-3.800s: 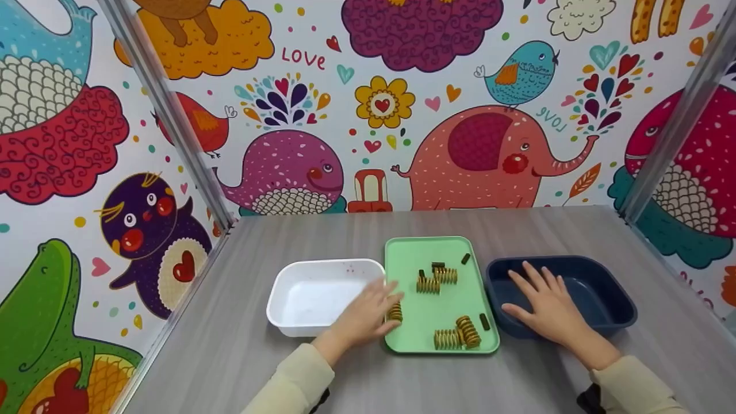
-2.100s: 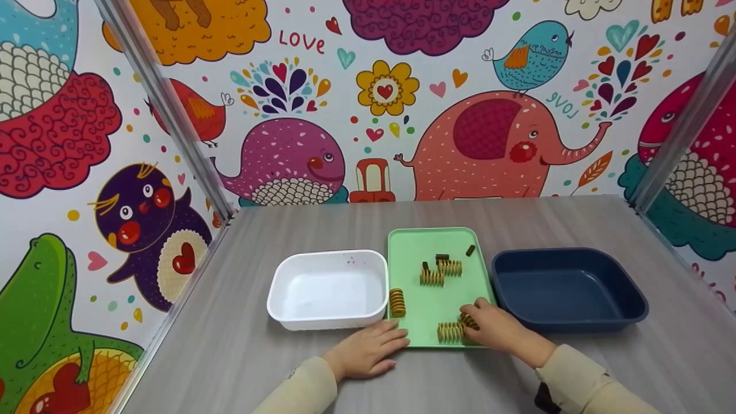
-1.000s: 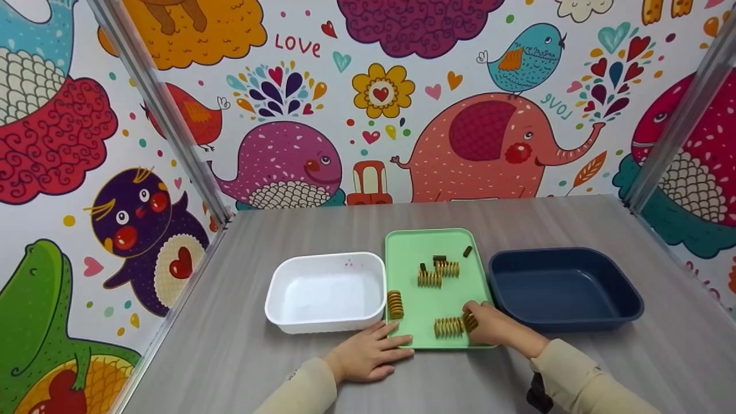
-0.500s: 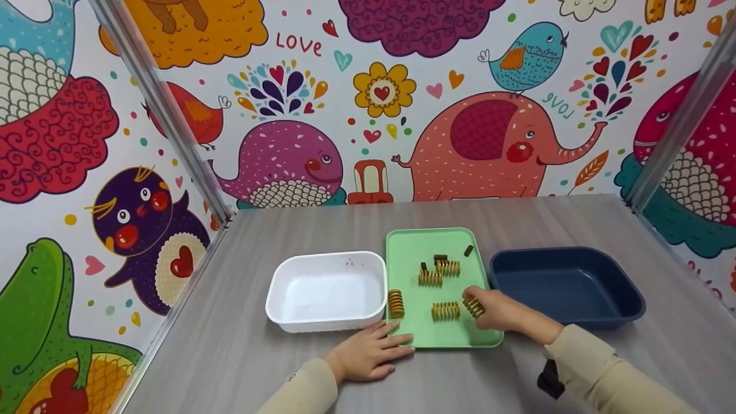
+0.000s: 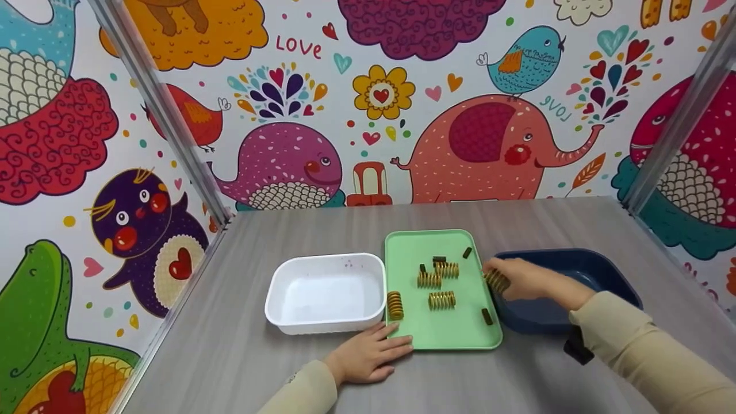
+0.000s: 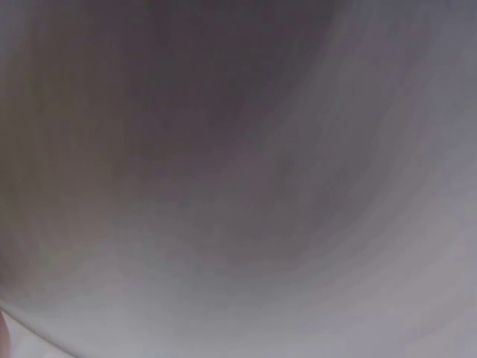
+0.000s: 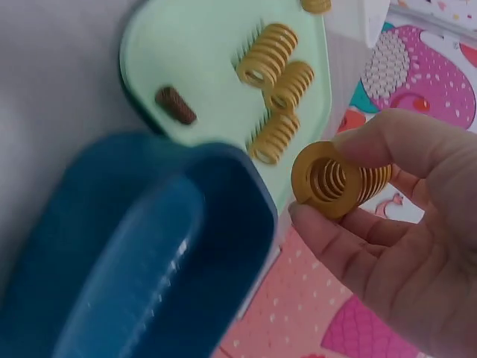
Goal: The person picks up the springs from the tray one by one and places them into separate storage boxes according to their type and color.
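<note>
My right hand pinches a gold coil spring between thumb and fingers, raised by the tray's right edge and the near left part of the dark blue bin. With fingers spread, my left hand rests at the near left corner of the green tray. On that tray lie one spring along the left edge, another in the middle, and two more springs farther back. A small dark brown ribbed cylinder lies near the right edge. The left wrist view is a grey blur.
A white bin stands left of the tray. Several other small dark pieces lie toward the tray's back. The grey table ends at a patterned wall, with metal posts at both corners.
My right hand has lifted the spring from the tray's near right and carried it rightward and back. The middle spring has shifted back. A dark piece is uncovered. My left hand came down earlier.
</note>
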`<state>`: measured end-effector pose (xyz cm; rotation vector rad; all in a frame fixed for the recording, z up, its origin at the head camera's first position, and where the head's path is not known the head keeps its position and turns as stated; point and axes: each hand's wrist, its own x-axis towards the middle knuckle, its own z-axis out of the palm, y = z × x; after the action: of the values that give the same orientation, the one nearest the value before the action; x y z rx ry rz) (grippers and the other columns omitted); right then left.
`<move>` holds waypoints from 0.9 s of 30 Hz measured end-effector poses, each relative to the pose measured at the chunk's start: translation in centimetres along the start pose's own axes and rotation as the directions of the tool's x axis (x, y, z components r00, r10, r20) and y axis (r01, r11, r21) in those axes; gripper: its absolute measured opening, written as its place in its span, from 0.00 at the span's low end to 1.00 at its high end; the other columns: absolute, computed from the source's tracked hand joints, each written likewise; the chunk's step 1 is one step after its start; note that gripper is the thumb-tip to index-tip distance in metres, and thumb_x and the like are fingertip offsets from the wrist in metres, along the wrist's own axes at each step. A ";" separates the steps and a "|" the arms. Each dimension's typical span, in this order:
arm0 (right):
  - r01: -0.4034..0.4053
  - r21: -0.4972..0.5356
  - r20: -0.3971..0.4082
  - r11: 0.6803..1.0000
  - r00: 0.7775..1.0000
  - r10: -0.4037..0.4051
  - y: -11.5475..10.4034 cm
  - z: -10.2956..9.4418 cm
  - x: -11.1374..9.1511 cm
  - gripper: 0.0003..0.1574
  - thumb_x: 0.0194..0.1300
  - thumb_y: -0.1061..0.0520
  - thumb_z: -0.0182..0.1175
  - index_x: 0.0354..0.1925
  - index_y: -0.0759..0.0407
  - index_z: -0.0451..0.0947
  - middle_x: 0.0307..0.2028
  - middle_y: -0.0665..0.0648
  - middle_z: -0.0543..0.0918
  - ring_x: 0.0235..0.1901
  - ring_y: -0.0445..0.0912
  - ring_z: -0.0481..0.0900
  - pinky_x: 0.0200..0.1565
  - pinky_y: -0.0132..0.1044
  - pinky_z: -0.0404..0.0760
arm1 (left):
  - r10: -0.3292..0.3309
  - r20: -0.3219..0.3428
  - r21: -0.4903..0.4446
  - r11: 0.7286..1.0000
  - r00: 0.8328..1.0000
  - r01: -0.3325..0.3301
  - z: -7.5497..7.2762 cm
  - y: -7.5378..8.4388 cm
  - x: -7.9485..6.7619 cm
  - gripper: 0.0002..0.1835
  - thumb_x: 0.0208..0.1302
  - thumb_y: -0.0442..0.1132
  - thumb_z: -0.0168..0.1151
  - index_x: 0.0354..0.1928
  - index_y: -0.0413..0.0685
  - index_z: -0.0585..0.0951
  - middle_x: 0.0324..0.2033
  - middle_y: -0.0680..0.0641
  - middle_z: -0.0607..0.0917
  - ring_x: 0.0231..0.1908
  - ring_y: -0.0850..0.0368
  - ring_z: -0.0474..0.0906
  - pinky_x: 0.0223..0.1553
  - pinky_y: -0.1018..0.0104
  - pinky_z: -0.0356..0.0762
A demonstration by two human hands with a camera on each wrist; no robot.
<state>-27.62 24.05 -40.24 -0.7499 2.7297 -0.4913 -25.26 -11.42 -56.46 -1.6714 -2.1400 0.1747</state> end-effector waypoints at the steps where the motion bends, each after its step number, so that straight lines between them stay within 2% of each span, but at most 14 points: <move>1: -0.002 -0.008 -0.002 1.000 1.000 0.002 0.2 -0.3 -0.1 0.29 0.45 0.74 0.57 0.50 0.63 0.69 0.40 0.60 0.77 0.34 0.47 0.72 0.33 0.39 0.74 | -0.001 0.000 0.001 1.000 1.000 0.001 0.0 0.0 0.0 0.26 0.69 0.53 0.38 0.65 0.53 0.65 0.63 0.53 0.68 0.64 0.46 0.62 0.61 0.56 0.61; 9: -0.051 -0.042 -0.003 0.998 0.999 0.051 1.7 -2.4 -0.4 0.31 0.47 0.71 0.58 0.53 0.67 0.66 0.43 0.66 0.76 0.38 0.54 0.73 0.40 0.49 0.77 | -0.004 0.020 0.025 1.000 1.000 0.004 0.1 0.1 -0.2 0.27 0.68 0.54 0.39 0.66 0.55 0.65 0.64 0.54 0.67 0.64 0.46 0.61 0.61 0.56 0.60; 16: -0.059 0.002 -0.019 0.998 0.998 0.059 3.5 -2.7 0.2 0.29 0.46 0.71 0.58 0.50 0.67 0.67 0.42 0.67 0.76 0.38 0.55 0.73 0.41 0.52 0.76 | -0.008 0.008 0.017 1.000 1.000 0.008 0.3 0.1 -0.3 0.27 0.68 0.54 0.39 0.66 0.55 0.64 0.64 0.54 0.67 0.64 0.46 0.61 0.61 0.56 0.60; 22: -0.015 -0.118 -0.002 0.993 1.000 0.015 4.9 -2.0 0.9 0.28 0.45 0.76 0.59 0.47 0.64 0.71 0.41 0.65 0.77 0.38 0.56 0.73 0.44 0.56 0.75 | -0.014 0.018 0.007 1.000 1.000 0.014 0.3 0.2 -0.3 0.27 0.68 0.54 0.40 0.66 0.55 0.64 0.64 0.54 0.67 0.64 0.46 0.60 0.62 0.56 0.59; 27: -0.020 -0.177 -0.029 0.984 0.999 0.015 6.1 -1.4 1.2 0.26 0.45 0.77 0.60 0.45 0.61 0.73 0.39 0.65 0.77 0.37 0.57 0.74 0.45 0.58 0.74 | -0.013 0.022 0.007 1.000 1.000 0.013 0.2 0.2 -0.1 0.27 0.67 0.54 0.40 0.66 0.55 0.64 0.64 0.54 0.67 0.64 0.47 0.60 0.62 0.56 0.59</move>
<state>-31.78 28.66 -41.55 -0.7657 2.8304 -0.2577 -25.19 -11.40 -56.76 -1.6586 -2.1637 0.1977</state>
